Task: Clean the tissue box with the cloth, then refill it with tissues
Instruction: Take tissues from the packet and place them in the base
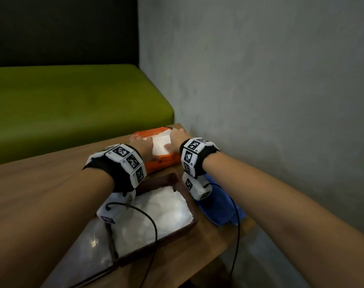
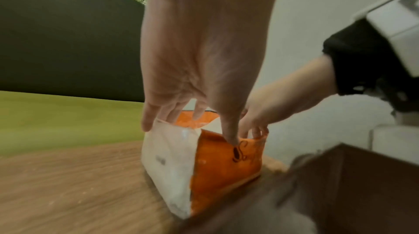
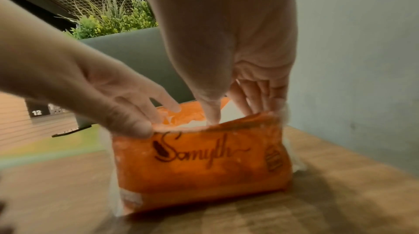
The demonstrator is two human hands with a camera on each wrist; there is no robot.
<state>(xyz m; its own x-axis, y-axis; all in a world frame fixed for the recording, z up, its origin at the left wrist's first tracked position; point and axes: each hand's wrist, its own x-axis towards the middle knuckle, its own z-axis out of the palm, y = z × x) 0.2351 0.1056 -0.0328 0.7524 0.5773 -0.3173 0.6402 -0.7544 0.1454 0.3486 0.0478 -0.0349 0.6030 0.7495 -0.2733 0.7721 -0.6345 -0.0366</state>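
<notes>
An orange plastic tissue pack (image 1: 164, 161) (image 3: 204, 166) lies at the table's far end by the wall, its top torn open on white tissues (image 1: 160, 142). My left hand (image 1: 147, 142) (image 2: 192, 117) pinches the wrapper's near-left edge, thumb outside and fingers inside. My right hand (image 1: 176, 138) (image 3: 231, 110) reaches into the opening, thumb and fingers curled round the white stack. Nearer me stands the brown wooden tissue box (image 1: 189, 202), open, with white tissues (image 1: 162, 210) inside. The blue cloth (image 1: 220, 206) lies crumpled to the right of the box.
The wooden table (image 1: 42, 177) ends close to a grey wall (image 1: 260, 80) on the right. A green bench seat (image 1: 73, 100) runs behind it. A glossy flat panel (image 1: 89, 242) lies at the box's near left. Black cables (image 1: 154, 225) hang from both wrists.
</notes>
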